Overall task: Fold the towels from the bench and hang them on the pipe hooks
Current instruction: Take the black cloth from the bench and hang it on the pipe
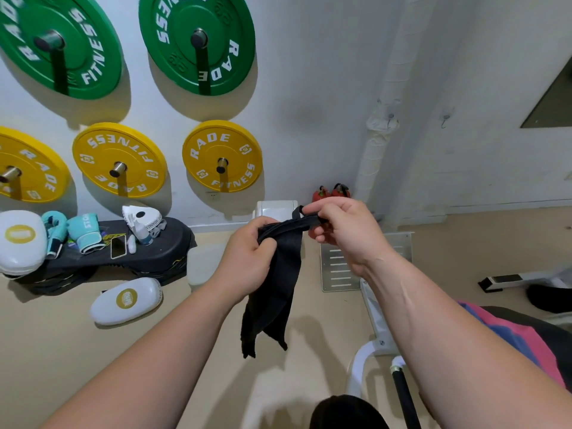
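A black towel (275, 292) hangs bunched between both hands in mid-air, its lower ends dangling above the floor. My left hand (247, 258) grips its gathered upper part. My right hand (343, 230) pinches the top edge near a small loop at the towel's corner. A white wrapped pipe (383, 125) runs up the wall behind, with a small hook (390, 117) on it and a second hook (444, 120) on the wall to its right. Pink and blue towels (520, 335) lie on the bench (554, 345) at the right edge.
Green and yellow weight plates (221, 156) hang on the wall at left. A low black platform (123, 255) holds boxing gloves, a phone and a bottle. A white pad (127, 301) lies on the floor. The white bench frame (371, 305) stands below my right arm.
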Demonstrator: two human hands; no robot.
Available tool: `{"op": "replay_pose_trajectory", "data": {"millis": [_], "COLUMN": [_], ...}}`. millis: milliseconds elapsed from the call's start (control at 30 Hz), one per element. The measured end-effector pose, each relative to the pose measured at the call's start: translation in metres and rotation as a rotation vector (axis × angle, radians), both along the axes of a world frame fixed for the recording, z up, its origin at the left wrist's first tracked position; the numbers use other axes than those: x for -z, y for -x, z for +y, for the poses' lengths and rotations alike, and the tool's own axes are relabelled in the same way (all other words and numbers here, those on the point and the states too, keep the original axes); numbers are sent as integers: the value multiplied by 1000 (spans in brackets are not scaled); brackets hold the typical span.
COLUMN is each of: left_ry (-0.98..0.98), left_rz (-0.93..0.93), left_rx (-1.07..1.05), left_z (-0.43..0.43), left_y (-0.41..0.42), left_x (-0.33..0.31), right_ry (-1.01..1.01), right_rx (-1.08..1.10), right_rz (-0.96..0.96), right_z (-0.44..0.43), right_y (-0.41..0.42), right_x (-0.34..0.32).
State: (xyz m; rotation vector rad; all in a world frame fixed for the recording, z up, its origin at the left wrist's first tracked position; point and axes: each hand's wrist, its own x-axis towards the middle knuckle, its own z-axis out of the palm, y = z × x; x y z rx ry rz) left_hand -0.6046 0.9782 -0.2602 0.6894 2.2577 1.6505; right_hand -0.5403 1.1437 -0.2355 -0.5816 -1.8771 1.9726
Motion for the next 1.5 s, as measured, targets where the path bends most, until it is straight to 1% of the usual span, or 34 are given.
{"op": "replay_pose_trajectory", "data": {"millis": [167,233,300,400,533,600,667,733,867,1000,1067,1133,1267,1400,1500], "left_ry": [34,50,78,93,51,55,61,63,51,38,36,53,44,6,-17], "left_rz": [69,71,59,74,16,-19,-24,-22,-88,-136,-136,-141,-198,-199,-187], "left_rx": [36,68,116,164,161,171,183,177,145,202,225,286,406,440,510], "left_z": [19,35,56,97,160,193,222,256,301,350,374,395,435,468,494], "left_y": [27,42,58,93,142,164,186,213,252,293,316,338,383,431,459], "left_x": [0,0,-2,-3,-3,-6,-9,-10,-6,0,3,4,6,15,19], "right_ry": [39,36,33,30,105,119,140,174,200,355,392,361,166,127,100], "right_rx": [2,-33,-120,-229,-290,-309,-394,-447,-329,-199,-165,-133,-49,45,128], "right_rz": [46,16,-44,-128,-84,-133,-190,-183,-131,-16,29,23,-80,-142,-166], "right_z": [33,53,76,119,180,211,241,277,323,359,375,388,411,425,440], "right_y": [32,47,67,103,149,169,186,208,239,270,289,310,354,393,414], "right_x": [4,8,13,18,23,20,12,9,12,16,15,15,12,8,7]}}
